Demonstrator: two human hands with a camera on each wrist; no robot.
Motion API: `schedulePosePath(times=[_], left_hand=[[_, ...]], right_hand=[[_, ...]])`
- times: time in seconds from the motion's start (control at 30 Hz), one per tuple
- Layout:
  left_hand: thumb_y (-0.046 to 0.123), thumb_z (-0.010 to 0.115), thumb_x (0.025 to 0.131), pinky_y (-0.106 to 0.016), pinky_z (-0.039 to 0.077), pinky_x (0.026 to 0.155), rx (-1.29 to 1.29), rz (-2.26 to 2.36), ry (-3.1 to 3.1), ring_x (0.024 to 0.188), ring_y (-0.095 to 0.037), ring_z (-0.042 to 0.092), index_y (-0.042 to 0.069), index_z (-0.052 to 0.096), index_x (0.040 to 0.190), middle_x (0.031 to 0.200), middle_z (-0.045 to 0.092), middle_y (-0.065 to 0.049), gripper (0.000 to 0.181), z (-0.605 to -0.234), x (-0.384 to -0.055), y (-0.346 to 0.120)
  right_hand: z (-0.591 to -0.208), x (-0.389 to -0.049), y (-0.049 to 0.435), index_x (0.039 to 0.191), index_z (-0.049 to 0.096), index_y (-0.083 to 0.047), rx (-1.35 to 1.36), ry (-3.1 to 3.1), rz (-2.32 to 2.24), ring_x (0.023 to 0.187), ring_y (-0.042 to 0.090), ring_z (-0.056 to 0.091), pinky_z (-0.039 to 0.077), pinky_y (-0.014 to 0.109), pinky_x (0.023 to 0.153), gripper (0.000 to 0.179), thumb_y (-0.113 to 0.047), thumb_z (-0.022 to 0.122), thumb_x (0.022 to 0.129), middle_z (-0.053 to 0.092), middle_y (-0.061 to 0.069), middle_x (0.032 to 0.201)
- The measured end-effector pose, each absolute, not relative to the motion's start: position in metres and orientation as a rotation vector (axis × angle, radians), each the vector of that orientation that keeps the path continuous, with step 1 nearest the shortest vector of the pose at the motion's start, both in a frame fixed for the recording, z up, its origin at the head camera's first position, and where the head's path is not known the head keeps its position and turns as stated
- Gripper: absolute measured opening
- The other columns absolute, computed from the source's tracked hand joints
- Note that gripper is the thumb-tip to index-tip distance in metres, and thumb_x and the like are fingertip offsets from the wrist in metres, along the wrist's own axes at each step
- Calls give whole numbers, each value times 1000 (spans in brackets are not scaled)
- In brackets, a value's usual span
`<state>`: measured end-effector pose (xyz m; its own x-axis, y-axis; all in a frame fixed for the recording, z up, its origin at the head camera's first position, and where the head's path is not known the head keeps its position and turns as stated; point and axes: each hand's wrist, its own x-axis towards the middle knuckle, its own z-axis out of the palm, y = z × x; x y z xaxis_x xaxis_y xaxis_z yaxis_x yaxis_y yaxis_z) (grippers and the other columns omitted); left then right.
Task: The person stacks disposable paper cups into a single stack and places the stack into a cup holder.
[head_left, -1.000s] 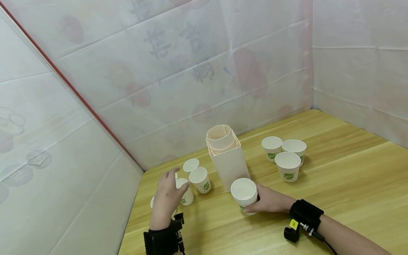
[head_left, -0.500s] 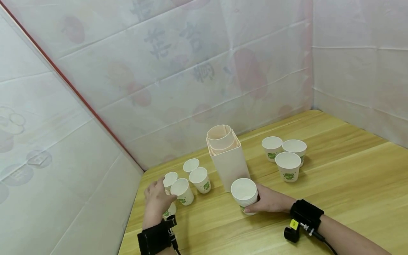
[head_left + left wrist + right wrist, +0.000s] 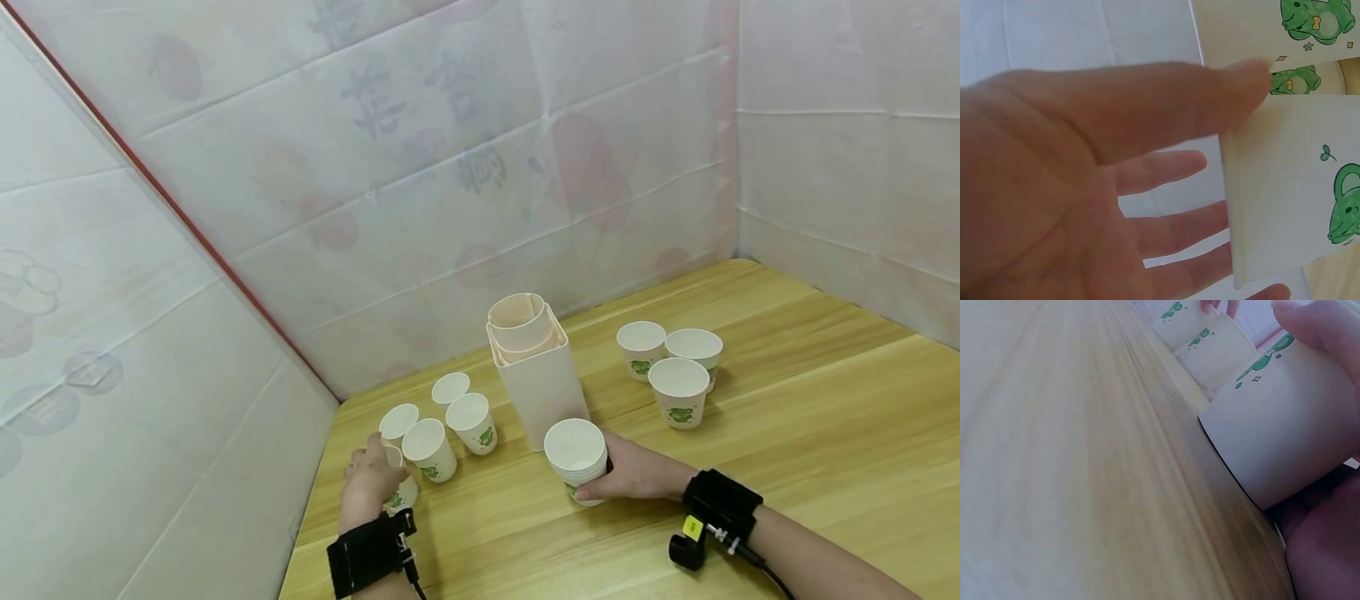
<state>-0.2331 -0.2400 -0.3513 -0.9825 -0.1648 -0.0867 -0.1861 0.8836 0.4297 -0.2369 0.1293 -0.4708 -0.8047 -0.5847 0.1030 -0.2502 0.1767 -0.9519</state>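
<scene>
Head view: right hand [image 3: 637,469] grips cup stack [image 3: 574,454] near pale square container [image 3: 542,396]; left hand [image 3: 371,477] at green-printed cup [image 3: 406,494], whether gripping or merely touching, cannot tell.

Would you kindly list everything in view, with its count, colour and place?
Container: one, white, towards the back
Cylinder: one, cream, inside the container
Cup stack: one (nested number unclear), white, before the container
Left cups: five, white, some showing green prints, container's left
Right cups: three, white with green prints, container's right
Table: one, yellow wood, underneath
Walls: three, whitish, back and both sides
Strip: one, red, along the left corner
Wristbands with cables: two, black, one per wrist
Tag: one, yellow, right wrist
Left grip: one bare hand, at the nearest left cup; hold unclear
Right grip: one bare hand, around the cup stack
</scene>
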Motion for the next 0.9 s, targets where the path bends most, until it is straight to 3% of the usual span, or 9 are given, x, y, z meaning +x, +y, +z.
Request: schedulePosePath(times=[0.23,0.47,0.77,0.9], left_hand=[[13,71,87,-66,43,94,-268,670,3020,121,-61,39,-8,31,148,137,36,-44,76,-351,-232,-240],[10,68,87,-64,47,86,-254,620,3068,117,-60,42,-6,36,146,134,39,-43,69,-341,-224,-238],[12,69,81,-58,49,79,-138,522,3123,111,-54,49,-1,44,143,129,49,-37,68,-321,-208,-224],[16,71,81,-59,49,82,-70,472,3167,114,-53,50,1,46,143,132,51,-33,68,-314,-202,-212]], right_hand=[[-471,-236,129,147,32,-7,-785,2176,-1667,130,31,46,34,51,108,79,-25,79,85,50,9,139],[-470,-236,130,146,33,-6,-769,2180,-1664,128,29,47,36,49,107,80,-25,80,84,52,8,138],[-469,-236,130,146,33,-6,-776,2176,-1665,129,30,47,35,49,107,79,-25,79,85,51,9,139],[-468,-235,130,146,33,-5,-786,2184,-1654,128,28,47,36,49,107,79,-25,79,85,51,10,138]])
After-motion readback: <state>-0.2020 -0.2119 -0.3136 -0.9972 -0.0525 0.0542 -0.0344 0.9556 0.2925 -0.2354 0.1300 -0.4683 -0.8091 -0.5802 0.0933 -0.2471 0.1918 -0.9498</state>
